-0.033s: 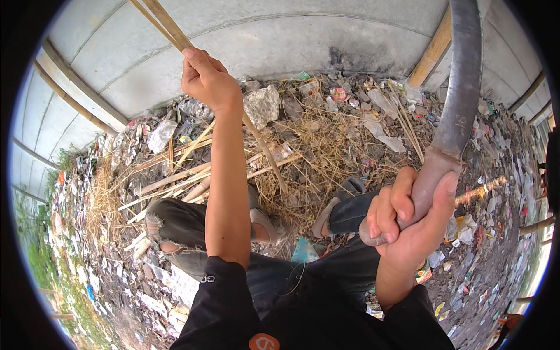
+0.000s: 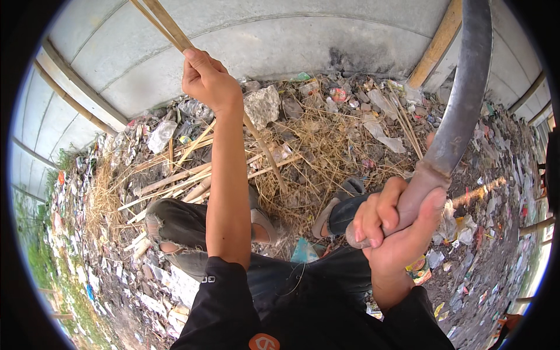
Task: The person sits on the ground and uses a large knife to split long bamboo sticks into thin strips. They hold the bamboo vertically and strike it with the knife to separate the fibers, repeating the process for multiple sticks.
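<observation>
One curved blade (image 2: 471, 87), right of the pale rock (image 2: 261, 107), extends from a rounded handle (image 2: 426, 182), on which the right grip (image 2: 399, 221) is clamped. The left grip (image 2: 207, 80), left of the rock, is closed around split bamboo (image 2: 168, 24). Litter-strewn ground (image 2: 466, 286) with dry straw (image 2: 318, 135) surrounds the rock; a grey panelled wall (image 2: 280, 44) stands behind it.
</observation>
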{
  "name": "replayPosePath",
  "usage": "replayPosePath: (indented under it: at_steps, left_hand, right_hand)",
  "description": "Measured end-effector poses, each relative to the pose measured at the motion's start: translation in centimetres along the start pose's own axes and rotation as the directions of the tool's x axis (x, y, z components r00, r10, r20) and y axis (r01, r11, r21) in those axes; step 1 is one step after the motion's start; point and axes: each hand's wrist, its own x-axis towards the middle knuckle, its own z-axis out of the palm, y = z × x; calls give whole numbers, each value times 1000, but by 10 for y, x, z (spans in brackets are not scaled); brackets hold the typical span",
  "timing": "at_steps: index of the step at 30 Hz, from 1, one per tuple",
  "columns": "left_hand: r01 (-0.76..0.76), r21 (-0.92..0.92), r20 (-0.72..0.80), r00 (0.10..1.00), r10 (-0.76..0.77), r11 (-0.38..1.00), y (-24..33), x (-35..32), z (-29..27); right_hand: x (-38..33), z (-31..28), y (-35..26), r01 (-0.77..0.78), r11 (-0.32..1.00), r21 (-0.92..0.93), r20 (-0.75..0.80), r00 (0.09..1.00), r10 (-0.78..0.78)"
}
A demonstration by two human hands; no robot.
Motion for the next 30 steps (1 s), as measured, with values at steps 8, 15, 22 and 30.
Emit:
replayPosePath:
  at_steps: [8,15,22,30]
  left_hand:
    - [-6,-38,13,1000,6,999,-3,-11,-4]
    - [58,-64,84,995,-52,996,-1,-17,17]
    - [164,-72,148,977,-152,984,1,0,7]
    - [480,-153,490,796,-356,864,8,25,-30]
  right_hand:
    - [17,-31,20,-551,827,-106,-91,834,544]
    - [-1,3,36,77,996,-44,-84,993,-80]
    - [-12,-64,63,-727,683,-70,-185,683,707]
    - [20,0,-11,85,987,135,-18,996,-84]
